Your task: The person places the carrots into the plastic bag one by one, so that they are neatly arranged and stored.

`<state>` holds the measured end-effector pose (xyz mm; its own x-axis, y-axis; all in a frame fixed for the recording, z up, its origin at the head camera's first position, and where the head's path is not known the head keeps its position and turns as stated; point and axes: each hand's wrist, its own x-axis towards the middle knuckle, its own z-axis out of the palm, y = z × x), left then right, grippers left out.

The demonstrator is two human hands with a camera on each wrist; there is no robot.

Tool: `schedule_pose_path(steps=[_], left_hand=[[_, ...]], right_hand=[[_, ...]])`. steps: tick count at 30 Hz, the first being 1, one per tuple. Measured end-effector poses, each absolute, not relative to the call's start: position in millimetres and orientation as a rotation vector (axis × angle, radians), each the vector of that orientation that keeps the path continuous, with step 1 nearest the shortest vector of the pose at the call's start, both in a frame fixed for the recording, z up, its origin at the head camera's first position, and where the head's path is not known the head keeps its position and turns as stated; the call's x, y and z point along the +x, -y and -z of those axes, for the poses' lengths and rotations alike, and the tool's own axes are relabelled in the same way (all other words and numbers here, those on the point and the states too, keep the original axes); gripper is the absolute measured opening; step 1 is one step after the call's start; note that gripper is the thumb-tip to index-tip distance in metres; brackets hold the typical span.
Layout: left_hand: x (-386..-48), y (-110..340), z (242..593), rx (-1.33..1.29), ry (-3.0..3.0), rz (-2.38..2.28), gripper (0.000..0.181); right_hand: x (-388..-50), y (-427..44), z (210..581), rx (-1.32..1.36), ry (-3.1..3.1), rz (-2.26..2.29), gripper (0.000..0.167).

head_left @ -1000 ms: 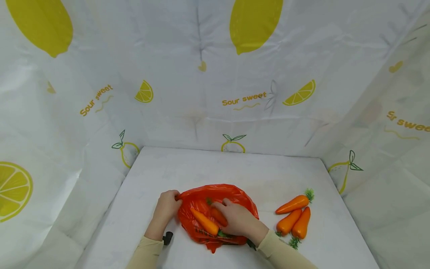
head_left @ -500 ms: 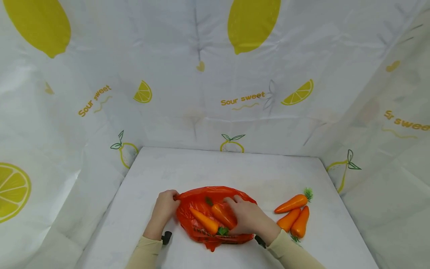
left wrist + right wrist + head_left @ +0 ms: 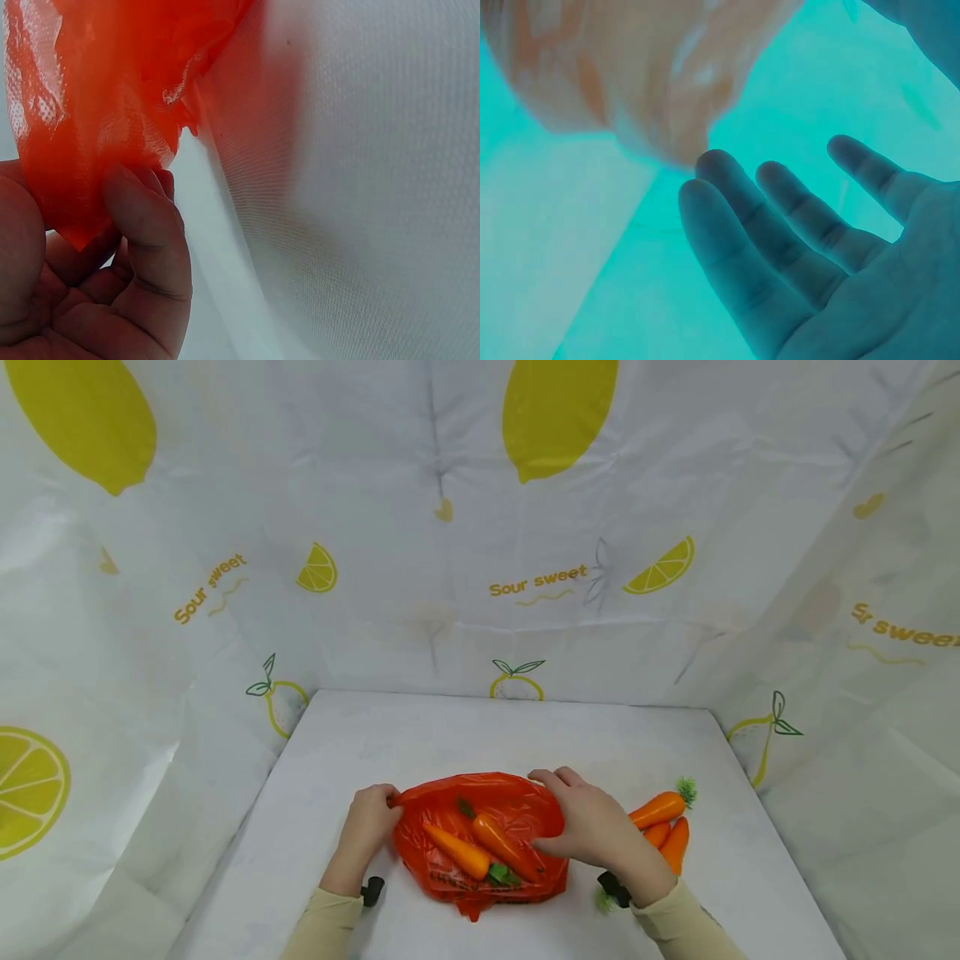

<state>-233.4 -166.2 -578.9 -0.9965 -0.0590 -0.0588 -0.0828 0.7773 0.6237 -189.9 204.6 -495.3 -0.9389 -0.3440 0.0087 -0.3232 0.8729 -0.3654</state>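
A red plastic bag (image 3: 435, 881) lies with its mouth spread at the front middle of the table. Two orange carrots, one on the left (image 3: 459, 853) and one on the right (image 3: 504, 847), rest inside it. My left hand (image 3: 366, 827) pinches the bag's left rim; in the left wrist view the hand (image 3: 142, 262) has thumb and fingers curled on the red film (image 3: 82, 150). At the bag's right edge is my right hand (image 3: 596, 827), fingers spread, holding nothing. The right wrist view shows this hand (image 3: 832, 262) with fingers extended beside the bag (image 3: 645, 82).
Several more carrots (image 3: 660, 808) lie on the table to the right of the bag, partly hidden by the right hand and wrist. The white table (image 3: 480, 735) is bordered by lemon-print sheeting (image 3: 375, 635) at the back and sides.
My right hand has let go of the right carrot and moved right, out of the bag's middle. That carrot now lies beside the other one. The left hand keeps its pinch on the rim.
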Motion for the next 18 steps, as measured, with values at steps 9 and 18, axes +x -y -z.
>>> schedule_pose_path(steps=[9,18], left_hand=[[-231,167,579,-0.096,-2.926,-1.040,0.008],[-233,167,577,-0.109,-2.903,-1.054,0.011]], right_hand=[[-184,-269,485,-0.302,-3.092,0.713,0.094],[-177,-333,500,0.004,-3.090,0.702,0.107]])
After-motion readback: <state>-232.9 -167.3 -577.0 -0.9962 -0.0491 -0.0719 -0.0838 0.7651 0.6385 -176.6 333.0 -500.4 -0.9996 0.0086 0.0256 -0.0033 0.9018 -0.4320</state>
